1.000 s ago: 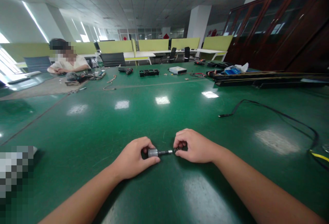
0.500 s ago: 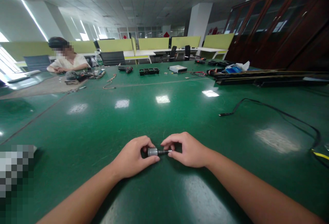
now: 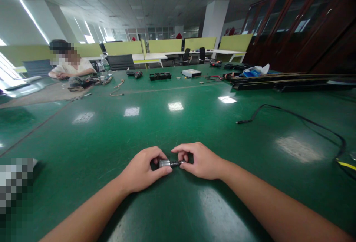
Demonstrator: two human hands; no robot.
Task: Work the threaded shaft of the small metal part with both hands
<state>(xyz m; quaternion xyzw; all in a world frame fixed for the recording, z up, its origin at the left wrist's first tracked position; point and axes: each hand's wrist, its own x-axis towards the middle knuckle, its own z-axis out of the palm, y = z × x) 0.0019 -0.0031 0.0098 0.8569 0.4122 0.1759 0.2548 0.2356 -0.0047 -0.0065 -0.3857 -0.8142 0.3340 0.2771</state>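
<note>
A small metal cylinder with a thinner dark, ridged shaft lies sideways between my two hands, low over the green table. My left hand is closed round the cylinder's thick silver end, thumb in front and fingers behind. At the thin right end, my right hand pinches the shiny tip between thumb and curled fingers, its index finger stretched out above the shaft. The fingertips behind the part are partly hidden.
A black cable curves over the table at the right. Far back are a power drill, a black part, a white box and dark long bars. A person sits at the far left.
My right hand has shifted slightly left along the shaft, nearer my left hand. The left hand still holds the thick end. The view has shifted slightly.
</note>
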